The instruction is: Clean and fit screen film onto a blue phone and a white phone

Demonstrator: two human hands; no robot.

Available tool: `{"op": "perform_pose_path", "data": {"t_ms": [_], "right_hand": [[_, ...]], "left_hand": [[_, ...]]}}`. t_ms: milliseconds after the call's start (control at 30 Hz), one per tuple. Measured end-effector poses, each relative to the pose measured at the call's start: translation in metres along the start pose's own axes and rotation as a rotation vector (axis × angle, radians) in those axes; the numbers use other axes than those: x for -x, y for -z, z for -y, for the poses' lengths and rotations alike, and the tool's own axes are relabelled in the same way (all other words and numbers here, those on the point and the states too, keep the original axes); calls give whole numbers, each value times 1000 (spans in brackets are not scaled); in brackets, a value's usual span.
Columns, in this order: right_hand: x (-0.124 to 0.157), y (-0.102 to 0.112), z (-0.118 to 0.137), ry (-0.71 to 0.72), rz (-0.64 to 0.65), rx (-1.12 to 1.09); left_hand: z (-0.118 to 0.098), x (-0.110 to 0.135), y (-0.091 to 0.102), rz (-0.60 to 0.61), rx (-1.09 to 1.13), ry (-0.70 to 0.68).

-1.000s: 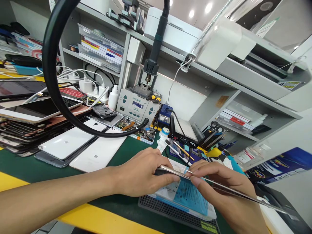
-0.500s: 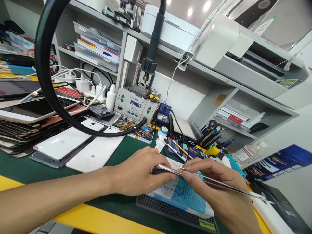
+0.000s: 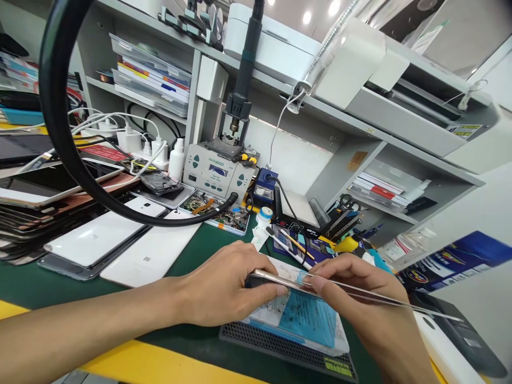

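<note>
My left hand (image 3: 228,285) is closed on a phone (image 3: 294,282), thumb below and fingers over its far side. The phone is seen almost edge-on, with a pale metallic rim and a dark end. In my right hand (image 3: 360,293), thumb and forefinger pinch thin metal tweezers (image 3: 424,308); the long legs run out to the right past the hand. The tips sit by the phone's rim, and whether they touch it I cannot tell. Under both hands lies a white pad with a blue patch (image 3: 308,320), on a dark perforated mat (image 3: 276,346).
White phones or tablets (image 3: 150,256) lie at left beside a stack of device panels (image 3: 36,224). A black hose (image 3: 136,213) loops from a grey rework station (image 3: 218,170). A tray of circuit parts (image 3: 224,216), brushes (image 3: 288,248) and a small bottle (image 3: 264,215) stand behind my hands.
The view has shifted slightly, moving the bench leftward. My right hand has shifted a little to the right along the phone, and more of its rim shows. Both grips stay.
</note>
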State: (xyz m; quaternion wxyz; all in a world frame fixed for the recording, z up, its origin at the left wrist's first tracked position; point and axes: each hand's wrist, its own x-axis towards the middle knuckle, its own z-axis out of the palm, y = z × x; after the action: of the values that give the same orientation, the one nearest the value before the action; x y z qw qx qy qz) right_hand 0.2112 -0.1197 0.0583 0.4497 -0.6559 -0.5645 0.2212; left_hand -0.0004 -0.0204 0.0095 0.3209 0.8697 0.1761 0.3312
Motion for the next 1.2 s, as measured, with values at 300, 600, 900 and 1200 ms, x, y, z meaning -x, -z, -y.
{"op": "perform_pose_path", "data": {"t_ms": [300, 600, 900, 1200], "right_hand": [[-1, 0, 0, -45, -51, -74], [-2, 1, 3, -63, -68, -32], [-1, 1, 6, -62, -71, -9], [-2, 2, 3, -53, -54, -2]], "left_hand": [[10, 5, -9, -216, 3, -242], [10, 4, -10, -209, -7, -314], [10, 5, -9, -262, -25, -291], [12, 5, -8, -289, -33, -227]]}}
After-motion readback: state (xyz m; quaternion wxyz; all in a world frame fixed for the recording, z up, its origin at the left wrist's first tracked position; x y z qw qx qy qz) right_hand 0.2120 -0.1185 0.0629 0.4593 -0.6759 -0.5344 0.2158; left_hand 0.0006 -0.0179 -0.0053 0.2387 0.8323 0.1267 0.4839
